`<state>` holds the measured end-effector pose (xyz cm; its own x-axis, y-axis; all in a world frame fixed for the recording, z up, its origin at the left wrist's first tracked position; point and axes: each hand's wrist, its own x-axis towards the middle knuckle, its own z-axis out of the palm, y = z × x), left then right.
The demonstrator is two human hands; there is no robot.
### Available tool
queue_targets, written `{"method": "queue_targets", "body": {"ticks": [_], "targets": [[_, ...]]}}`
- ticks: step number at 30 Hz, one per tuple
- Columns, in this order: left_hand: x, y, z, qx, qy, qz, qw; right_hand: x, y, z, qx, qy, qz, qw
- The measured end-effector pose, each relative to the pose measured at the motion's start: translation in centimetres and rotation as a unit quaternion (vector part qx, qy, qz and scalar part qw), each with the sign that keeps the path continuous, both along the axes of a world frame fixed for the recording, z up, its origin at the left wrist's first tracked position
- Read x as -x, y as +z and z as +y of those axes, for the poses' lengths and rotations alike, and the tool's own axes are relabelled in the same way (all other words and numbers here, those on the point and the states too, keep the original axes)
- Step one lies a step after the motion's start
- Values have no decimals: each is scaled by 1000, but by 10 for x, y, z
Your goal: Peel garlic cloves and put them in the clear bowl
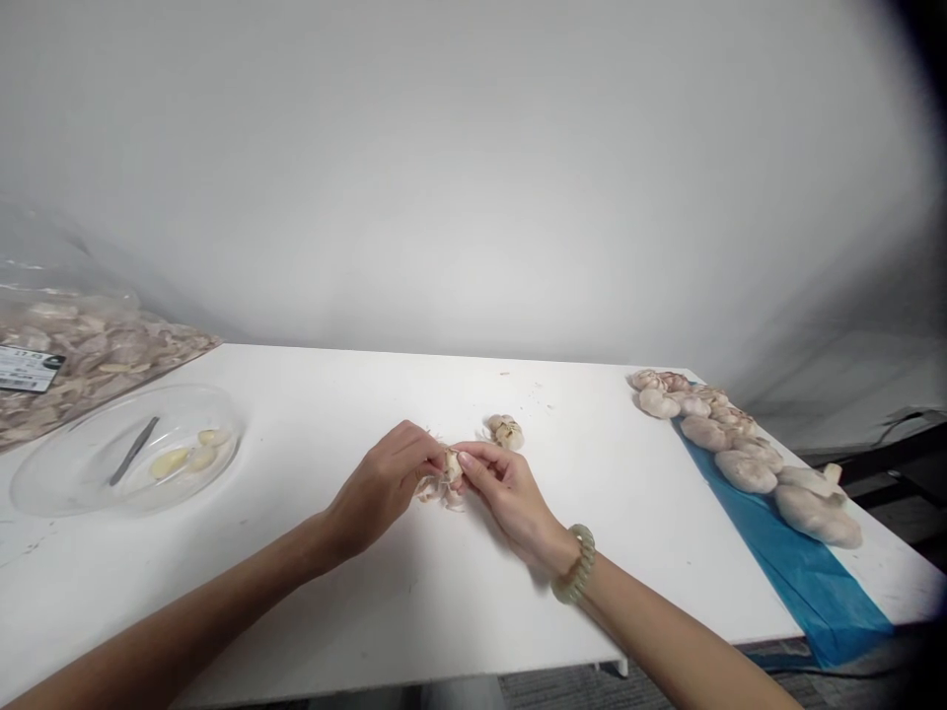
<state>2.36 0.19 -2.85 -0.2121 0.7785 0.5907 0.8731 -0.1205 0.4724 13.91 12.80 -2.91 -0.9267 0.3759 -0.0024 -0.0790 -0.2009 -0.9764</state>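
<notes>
Between my two hands, over the middle of the table, is a garlic clove [451,465] with papery skin about it. My right hand [510,493] grips it with thumb and fingers, a pale beaded bracelet on its wrist. From the other side my left hand [389,478] is closed, its fingertips pinched at the clove's skin. Loose garlic skins [450,496] lie just under my fingers. A little behind my right hand rests a partly broken garlic bulb [505,431].
At left, a clear oval dish [44,493] holds a small dark knife [134,452] and several peeled cloves [203,458]. Behind it lies a plastic bag of garlic skins [110,340]. Several whole garlic bulbs [746,471] line a blue plastic sheet [806,582] along the right edge.
</notes>
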Motion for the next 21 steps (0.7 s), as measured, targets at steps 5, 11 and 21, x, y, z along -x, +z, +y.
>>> {"method": "queue_targets", "body": {"ticks": [5,11,21], "targets": [[1,-2,0,5,-2,-2,1000,1,-1,1,3,-17,-6,1000],[-1,-3,0,14,-12,-3,1000,3,-3,7,16,-56,-10,998],[0,-3,1,20,-14,-10,1000,5,-4,8,50,-78,3,996]]}}
